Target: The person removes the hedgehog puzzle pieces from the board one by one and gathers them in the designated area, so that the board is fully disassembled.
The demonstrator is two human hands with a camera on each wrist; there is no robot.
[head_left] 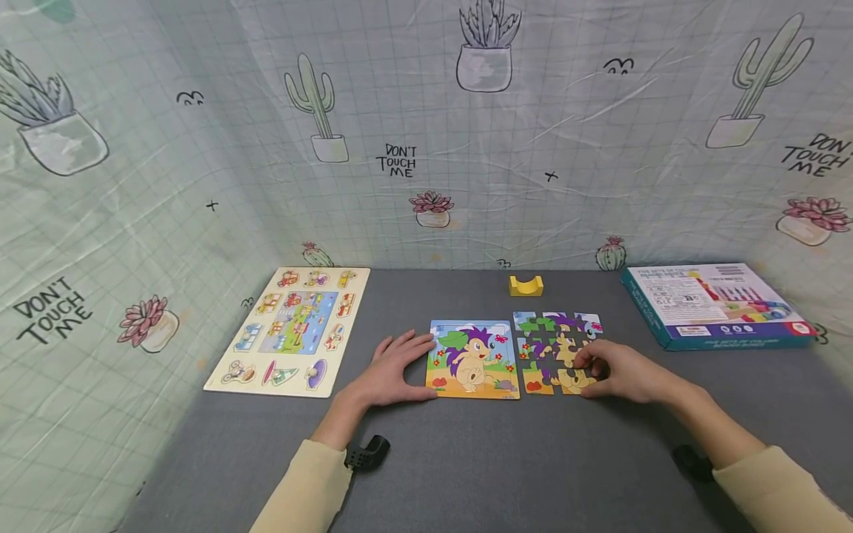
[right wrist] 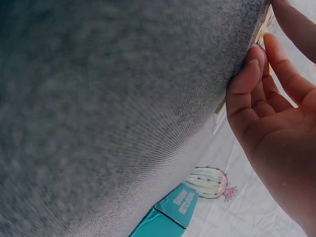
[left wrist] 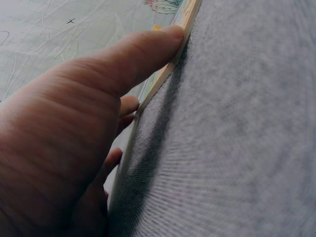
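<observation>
A square hedgehog picture board (head_left: 472,360) lies flat on the grey table. My left hand (head_left: 397,371) spreads along its left side, thumb at the near corner and straight fingers farther up. In the left wrist view the thumb (left wrist: 143,54) presses the board's edge. Just right of the board lie several loosely joined jigsaw pieces (head_left: 538,379) showing the same hedgehog. My right hand (head_left: 626,370) has curled fingers at the group's right side, where thumb and forefinger pinch a jigsaw piece (head_left: 574,380). The hand hides part of that side.
A wooden peg puzzle board (head_left: 353,296) with pictured pieces lies at the left. Behind the jigsaw stands a yellow arch-shaped block (head_left: 526,286). A teal and white box (head_left: 720,305) lies at the back right. A printed cloth wall (head_left: 493,148) closes off the back.
</observation>
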